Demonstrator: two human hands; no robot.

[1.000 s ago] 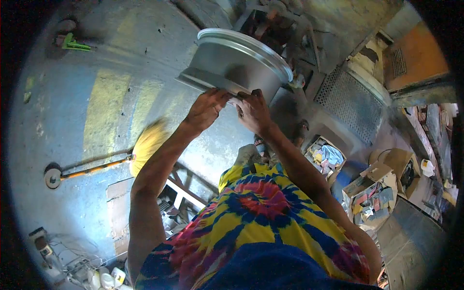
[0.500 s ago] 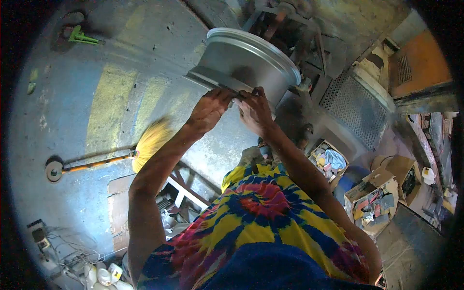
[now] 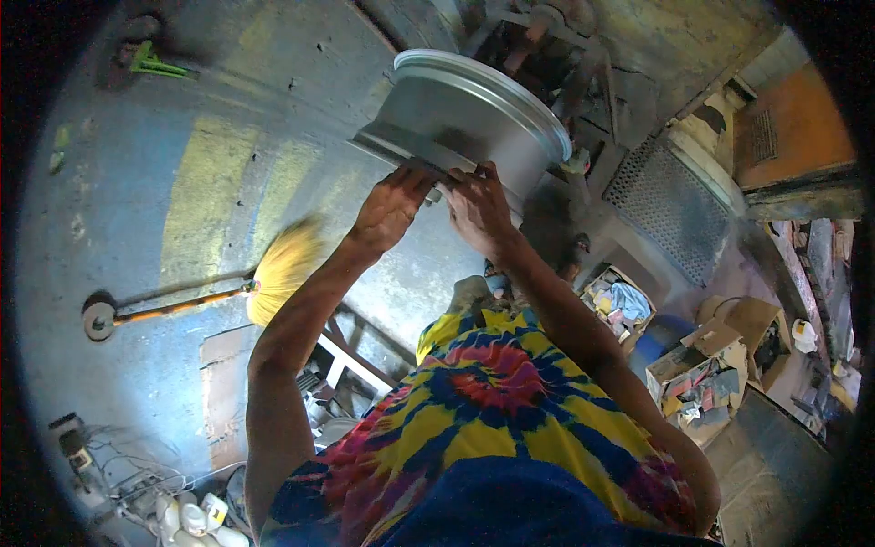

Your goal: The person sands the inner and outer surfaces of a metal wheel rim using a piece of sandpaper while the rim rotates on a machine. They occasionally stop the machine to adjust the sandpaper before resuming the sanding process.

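Note:
A silver-grey wheel rim (image 3: 474,114) lies on its side at the top centre, its near flange toward me. My left hand (image 3: 394,208) is at this flange, its fingers bent together over a small dark piece (image 3: 430,168) pressed to the edge. Just right of it, my right hand (image 3: 478,208) has its fingers curled at the same edge, beside the other end of the dark piece. What the fingertips hold is partly hidden and too small to name.
A yellow broom (image 3: 284,273) lies on the floor at the left. Cardboard boxes (image 3: 702,378) with scraps stand at the right, near a perforated metal panel (image 3: 670,205). Dark machinery (image 3: 547,55) is behind the rim. White bottles (image 3: 193,520) sit at the lower left.
Both hands remain at the flange with nearly the same grip. The view has shifted slightly, and the left forearm sits a little further right.

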